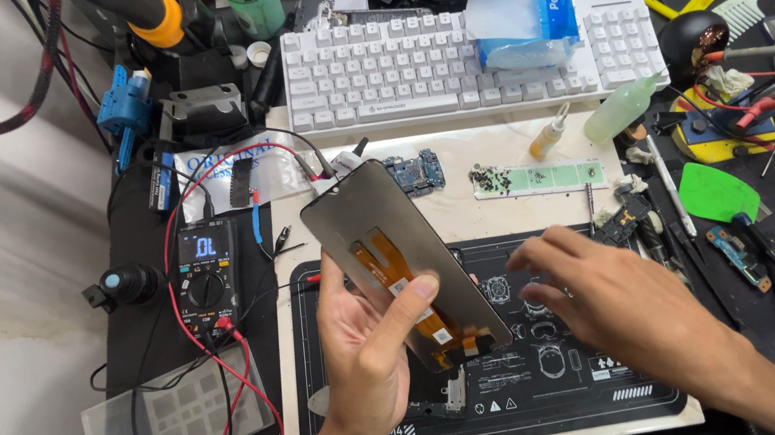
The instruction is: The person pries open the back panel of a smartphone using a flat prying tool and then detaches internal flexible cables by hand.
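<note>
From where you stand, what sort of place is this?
Likely a phone repair bench: the left hand holds a phone screen above a repair mat, with a multimeter and circuit board nearby.

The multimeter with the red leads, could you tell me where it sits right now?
In the head view, the multimeter lies left of the black work mat, beside the left hand holding the phone screen.

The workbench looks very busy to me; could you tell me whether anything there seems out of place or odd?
A blue tissue pack lies on top of the white keyboard, covering some keys. Otherwise it is plain clutter. The left hand holds a phone screen tilted, back side up; the right hand hovers beside it.
</note>
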